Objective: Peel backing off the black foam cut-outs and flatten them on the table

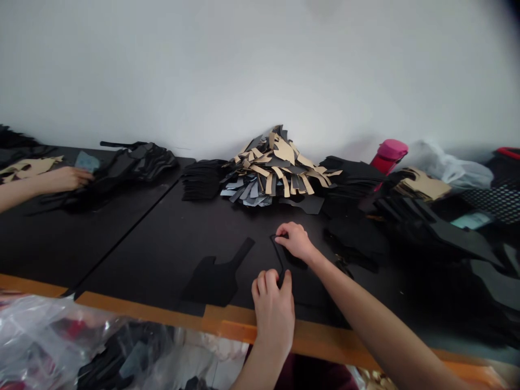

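Near the table's front edge, my left hand [274,298] is closed on the lower end of a thin black strip [278,254]. The fingers of my right hand [293,239] pinch the strip's upper end, farther from the edge. The strip bends between the two hands; what lies under them is hard to make out against the dark table. To the left of my hands, a flat black cut piece [215,279] with a narrow arm rests on the table, touching neither hand.
A heap of tan and grey scraps [280,168] lies by the wall, between black stacks [203,179]. At right are a pink bottle [389,154], a plastic bag [459,168] and dark pieces. Another person's hand [71,179] reaches in at left. Plastic bags [52,341] lie below the orange edge.
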The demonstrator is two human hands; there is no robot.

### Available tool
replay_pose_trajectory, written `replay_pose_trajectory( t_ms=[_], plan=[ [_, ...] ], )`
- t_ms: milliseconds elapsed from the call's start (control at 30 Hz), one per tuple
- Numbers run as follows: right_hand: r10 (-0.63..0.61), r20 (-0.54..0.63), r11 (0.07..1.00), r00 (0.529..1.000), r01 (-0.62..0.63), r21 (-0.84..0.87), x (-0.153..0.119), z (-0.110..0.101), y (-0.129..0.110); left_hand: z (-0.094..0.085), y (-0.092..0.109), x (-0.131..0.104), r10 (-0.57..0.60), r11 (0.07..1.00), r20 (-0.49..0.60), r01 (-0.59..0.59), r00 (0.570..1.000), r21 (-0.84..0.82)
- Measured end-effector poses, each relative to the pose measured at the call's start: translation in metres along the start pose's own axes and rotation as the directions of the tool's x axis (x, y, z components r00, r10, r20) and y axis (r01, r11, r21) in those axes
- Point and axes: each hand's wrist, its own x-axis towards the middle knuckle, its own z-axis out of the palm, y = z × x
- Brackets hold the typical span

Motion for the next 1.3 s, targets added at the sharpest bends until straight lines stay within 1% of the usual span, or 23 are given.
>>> replay_pose_trajectory(
  t_ms=[200, 333, 400, 500, 600, 667, 700, 733, 767, 800, 833, 867, 900, 933, 1000, 1033, 1100, 1200, 1267, 1300],
  plan=[
    [-0.046, 0.100, 0.997, 0.994, 0.052, -0.057, 0.009, -0.010, -0.004, 0.001, -0.002, 0.000, 0.012, 1.000, 0.008, -0.012, 1.000, -0.018],
    [-0.080, 0.133, 0.996, 0.988, 0.084, -0.020, 0.016, -0.011, -0.008, 0.000, -0.002, 0.000, 0.019, 1.000, -0.020, -0.020, 1.000, -0.016],
    [-0.109, 0.146, 0.994, 0.983, 0.104, 0.045, 0.018, -0.011, -0.009, 0.001, -0.001, 0.000, 0.016, 1.000, -0.036, -0.017, 0.999, -0.021],
    [-0.176, 0.172, 0.967, 0.969, 0.138, 0.215, 0.016, -0.013, -0.009, 0.002, -0.003, -0.001, -0.003, 0.998, -0.048, 0.000, 0.999, -0.068],
    [-0.227, 0.172, 0.893, 0.959, 0.135, 0.429, 0.007, -0.022, -0.011, 0.002, -0.006, -0.002, -0.026, 0.978, -0.046, 0.016, 0.999, -0.206],
    [-0.241, 0.163, 0.827, 0.957, 0.114, 0.551, -0.001, -0.031, -0.015, 0.000, -0.009, -0.001, -0.106, 0.921, -0.019, 0.091, 0.994, -0.380],
    [-0.243, 0.157, 0.793, 0.957, 0.103, 0.600, -0.006, -0.036, -0.017, -0.002, -0.010, -0.001, -0.173, 0.862, 0.017, 0.160, 0.985, -0.482],
    [-0.243, 0.146, 0.761, 0.959, 0.095, 0.642, -0.010, -0.041, -0.019, -0.005, -0.010, 0.001, -0.245, 0.775, 0.069, 0.238, 0.967, -0.585],
    [-0.239, 0.130, 0.731, 0.962, 0.090, 0.677, -0.015, -0.045, -0.020, -0.008, -0.010, 0.002, -0.304, 0.664, 0.137, 0.313, 0.943, -0.679],
    [-0.234, 0.107, 0.703, 0.966, 0.092, 0.705, -0.019, -0.050, -0.022, -0.012, -0.010, 0.004, -0.336, 0.545, 0.215, 0.376, 0.917, -0.749],
    [-0.231, 0.091, 0.671, 0.969, 0.091, 0.736, -0.025, -0.054, -0.022, -0.017, -0.009, 0.005, -0.343, 0.435, 0.284, 0.419, 0.895, -0.797],
    [-0.239, 0.096, 0.636, 0.966, 0.081, 0.768, -0.030, -0.058, -0.023, -0.021, -0.008, 0.007, -0.334, 0.347, 0.333, 0.443, 0.882, -0.826],
    [-0.252, 0.120, 0.603, 0.960, 0.059, 0.796, -0.037, -0.061, -0.022, -0.026, -0.007, 0.008, -0.326, 0.289, 0.360, 0.454, 0.874, -0.843],
    [-0.265, 0.158, 0.580, 0.951, 0.026, 0.814, -0.043, -0.063, -0.021, -0.030, -0.005, 0.009, -0.321, 0.263, 0.371, 0.458, 0.871, -0.849],
    [-0.270, 0.236, 0.567, 0.933, -0.043, 0.823, -0.058, -0.066, -0.019, -0.035, -0.001, 0.008, -0.319, 0.266, 0.361, 0.448, 0.876, -0.854],
    [-0.253, 0.258, 0.575, 0.933, -0.070, 0.815, -0.065, -0.066, -0.018, -0.037, 0.001, 0.006, -0.314, 0.274, 0.353, 0.440, 0.881, -0.855],
    [-0.186, 0.261, 0.585, 0.947, -0.106, 0.804, -0.078, -0.067, -0.017, -0.039, 0.007, 0.002, -0.303, 0.288, 0.351, 0.436, 0.886, -0.853],
    [-0.087, 0.262, 0.553, 0.961, -0.172, 0.815, -0.094, -0.069, -0.016, -0.039, 0.018, -0.007, -0.280, 0.320, 0.374, 0.453, 0.884, -0.832],
    [-0.044, 0.275, 0.524, 0.961, -0.212, 0.825, -0.103, -0.073, -0.011, -0.039, 0.023, -0.013, -0.244, 0.337, 0.422, 0.484, 0.873, -0.807],
    [-0.035, 0.257, 0.527, 0.966, -0.201, 0.826, -0.108, -0.075, -0.007, -0.039, 0.025, -0.015, -0.243, 0.329, 0.448, 0.507, 0.861, -0.796]
  ],
)
